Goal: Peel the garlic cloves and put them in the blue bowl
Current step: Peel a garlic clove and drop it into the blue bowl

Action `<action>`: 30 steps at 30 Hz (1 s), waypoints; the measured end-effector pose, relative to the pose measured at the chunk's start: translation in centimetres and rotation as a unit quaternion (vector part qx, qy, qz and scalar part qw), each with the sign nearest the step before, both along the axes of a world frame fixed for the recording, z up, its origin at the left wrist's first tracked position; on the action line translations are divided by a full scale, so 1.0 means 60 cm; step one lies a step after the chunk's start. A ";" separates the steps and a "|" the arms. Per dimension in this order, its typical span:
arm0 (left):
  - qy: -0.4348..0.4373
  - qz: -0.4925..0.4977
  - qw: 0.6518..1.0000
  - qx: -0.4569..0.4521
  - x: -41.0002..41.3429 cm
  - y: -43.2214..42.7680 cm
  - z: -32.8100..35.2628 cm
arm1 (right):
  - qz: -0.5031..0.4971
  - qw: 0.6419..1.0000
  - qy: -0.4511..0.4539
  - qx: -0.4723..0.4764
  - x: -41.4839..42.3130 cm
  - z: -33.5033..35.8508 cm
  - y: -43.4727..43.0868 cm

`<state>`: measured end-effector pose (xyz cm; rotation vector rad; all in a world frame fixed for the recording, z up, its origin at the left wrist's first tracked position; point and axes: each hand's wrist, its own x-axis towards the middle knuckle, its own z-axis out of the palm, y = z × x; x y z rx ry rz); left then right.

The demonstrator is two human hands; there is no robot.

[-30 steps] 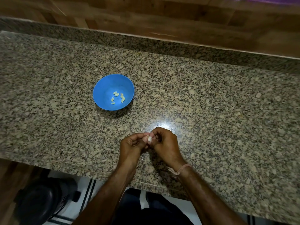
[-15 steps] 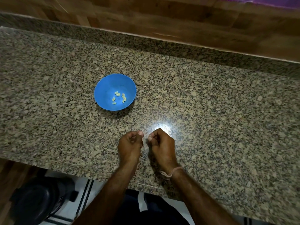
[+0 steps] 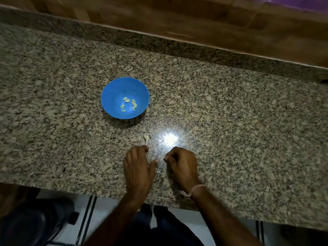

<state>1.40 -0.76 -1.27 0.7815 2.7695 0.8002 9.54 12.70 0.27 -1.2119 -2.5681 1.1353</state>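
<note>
The blue bowl (image 3: 113, 89) stands on the granite counter with several peeled garlic cloves (image 3: 128, 104) at its bottom. My left hand (image 3: 137, 166) lies low over the counter near the front edge, fingers fairly straight and thumb spread out. A pale piece of garlic skin with a stalk (image 3: 146, 138) lies on the counter just past its fingertips. My right hand (image 3: 182, 164) is beside it on the right, fingers curled in round a small garlic clove that is almost wholly hidden. Both hands are nearer to me than the bowl and to its right.
A bright light reflection (image 3: 170, 138) sits on the granite counter (image 3: 239, 121) just beyond my hands. A tiny scrap of skin (image 3: 158, 170) lies between them. A raised granite lip and a wooden wall run along the back. A dark round object (image 3: 30, 224) stands on the floor below.
My hands, which together pinched a clove, have drawn apart. The left hand has opened, and a piece of skin now lies on the counter in front of it.
</note>
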 end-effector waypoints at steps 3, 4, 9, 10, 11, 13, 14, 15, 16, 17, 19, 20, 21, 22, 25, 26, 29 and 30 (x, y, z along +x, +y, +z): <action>0.006 -0.048 0.999 -0.016 -0.003 -0.015 -0.009 | -0.015 1.000 -0.015 -0.008 -0.006 0.004 0.007; 0.012 -0.060 0.998 -0.022 -0.006 -0.017 -0.010 | -0.025 0.999 -0.019 -0.016 -0.009 0.005 0.009; 0.061 -0.092 0.993 -0.047 -0.016 -0.021 -0.026 | -0.047 0.998 -0.051 -0.009 -0.020 0.005 0.010; 0.065 -0.094 0.992 -0.053 -0.017 -0.020 -0.026 | -0.051 0.997 -0.054 0.001 -0.023 0.005 0.007; 0.067 -0.095 0.991 -0.060 -0.019 -0.019 -0.026 | -0.055 0.997 -0.055 0.009 -0.025 0.004 0.004; 0.074 -0.102 0.989 -0.071 -0.020 -0.019 -0.024 | -0.064 0.996 -0.056 0.017 -0.028 0.004 -0.003; 0.079 -0.108 0.988 -0.075 -0.022 -0.021 -0.023 | -0.066 0.996 -0.057 0.023 -0.028 0.002 -0.007; 0.082 -0.113 0.987 -0.079 -0.024 -0.022 -0.021 | -0.067 0.996 -0.056 0.028 -0.027 0.000 -0.010; 0.082 -0.115 0.987 -0.081 -0.027 -0.022 -0.020 | -0.068 0.996 -0.051 0.035 -0.025 -0.002 -0.013; 0.079 -0.118 0.987 -0.081 -0.029 -0.022 -0.018 | -0.070 0.996 -0.045 0.042 -0.023 -0.004 -0.016; 0.067 -0.120 0.988 -0.076 -0.032 -0.023 -0.015 | -0.076 0.996 -0.031 0.044 -0.019 -0.010 -0.019; 0.059 -0.121 0.988 -0.072 -0.032 -0.023 -0.013 | -0.079 0.996 -0.023 0.044 -0.017 -0.014 -0.019; 0.048 -0.118 0.990 -0.064 -0.032 -0.023 -0.011 | -0.084 0.996 -0.012 0.033 -0.015 -0.015 -0.019; 0.032 -0.110 0.992 -0.050 -0.032 -0.022 -0.008 | -0.094 0.996 0.010 0.004 -0.013 -0.015 -0.020; -0.061 -0.070 0.995 0.025 -0.031 -0.007 0.004 | -0.147 0.963 0.122 -0.188 -0.012 -0.010 -0.020; -0.107 -0.056 0.991 0.064 -0.030 0.000 0.007 | -0.152 0.943 0.156 -0.252 -0.012 -0.004 -0.021; -0.225 0.003 0.963 0.148 -0.032 0.017 0.020 | -0.151 0.892 0.204 -0.374 -0.013 0.008 -0.028; -0.247 0.015 0.957 0.152 -0.035 0.021 0.021 | -0.162 0.876 0.212 -0.402 -0.012 0.011 -0.031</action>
